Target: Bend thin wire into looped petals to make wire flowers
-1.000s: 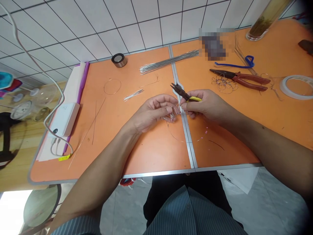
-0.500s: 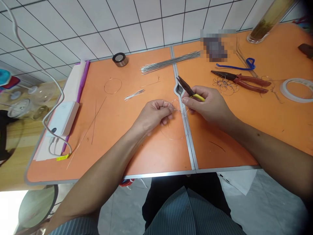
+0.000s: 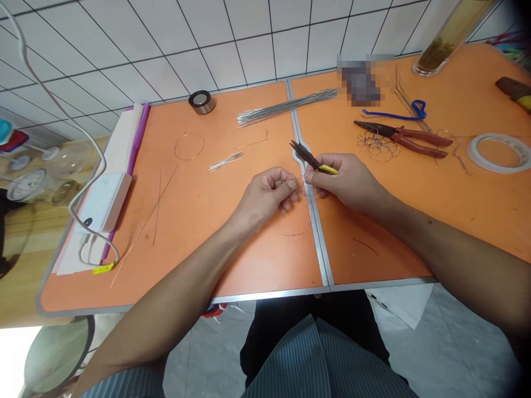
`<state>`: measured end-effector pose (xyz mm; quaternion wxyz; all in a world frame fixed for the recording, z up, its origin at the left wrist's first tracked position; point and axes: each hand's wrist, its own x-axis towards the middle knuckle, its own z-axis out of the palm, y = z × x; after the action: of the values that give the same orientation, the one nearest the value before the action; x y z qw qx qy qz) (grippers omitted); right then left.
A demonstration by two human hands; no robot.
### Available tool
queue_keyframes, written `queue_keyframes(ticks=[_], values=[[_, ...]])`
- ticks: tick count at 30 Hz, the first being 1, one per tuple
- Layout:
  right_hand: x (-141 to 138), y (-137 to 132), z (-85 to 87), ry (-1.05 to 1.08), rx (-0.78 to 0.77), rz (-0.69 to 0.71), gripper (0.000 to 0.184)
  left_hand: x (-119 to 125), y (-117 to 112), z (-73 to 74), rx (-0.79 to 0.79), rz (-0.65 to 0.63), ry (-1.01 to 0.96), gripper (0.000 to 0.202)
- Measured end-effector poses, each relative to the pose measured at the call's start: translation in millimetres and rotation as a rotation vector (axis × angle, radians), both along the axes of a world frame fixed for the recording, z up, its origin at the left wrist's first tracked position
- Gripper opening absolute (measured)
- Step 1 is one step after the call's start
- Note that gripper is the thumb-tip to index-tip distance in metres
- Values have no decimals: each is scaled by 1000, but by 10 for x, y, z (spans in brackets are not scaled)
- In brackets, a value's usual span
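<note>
My left hand (image 3: 265, 198) is closed in a pinch on a thin looped wire piece (image 3: 295, 182) held just above the orange table (image 3: 207, 221), near the seam between the two tabletops. A loose arc of the same wire (image 3: 294, 231) hangs down toward me. My right hand (image 3: 346, 181) is closed round small pliers with yellow handles (image 3: 312, 159), whose dark jaws point up and to the left; its fingertips also touch the wire piece beside my left fingers.
A bundle of straight wires (image 3: 286, 105), a tape roll (image 3: 201, 101), a wire ring (image 3: 189, 146), red-handled pliers (image 3: 404, 135), a wire tangle (image 3: 375, 145), a white tape ring (image 3: 500, 152), a white charger with cable (image 3: 99, 202) and a glass tube (image 3: 446, 38) lie around.
The pliers' jaws dropped and swung back left toward the wire. My hands closed in together over the seam, after briefly spreading apart half a second ago.
</note>
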<state>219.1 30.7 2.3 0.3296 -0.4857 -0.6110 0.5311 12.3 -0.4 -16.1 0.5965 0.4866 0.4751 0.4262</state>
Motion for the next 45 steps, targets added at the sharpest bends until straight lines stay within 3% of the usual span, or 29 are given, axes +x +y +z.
queue_keyframes(ticks=[7,13,25,36,45], values=[[92,89,-114,233,-131,23,41,-45,47,-9,-27,63,-102,25],[53,98,-161,358,-254,51,42,-50,63,-21,-12,49,-218,32],[28,80,-148,303,-93,-10,35,-22,39,-24,-25,157,-190,22],[7,66,-35,235,-7,-13,20,9,-11,-27,-168,-4,-169,28],[-24,40,23,131,-14,43,23,-10,-20,-59,-202,-73,-148,34]])
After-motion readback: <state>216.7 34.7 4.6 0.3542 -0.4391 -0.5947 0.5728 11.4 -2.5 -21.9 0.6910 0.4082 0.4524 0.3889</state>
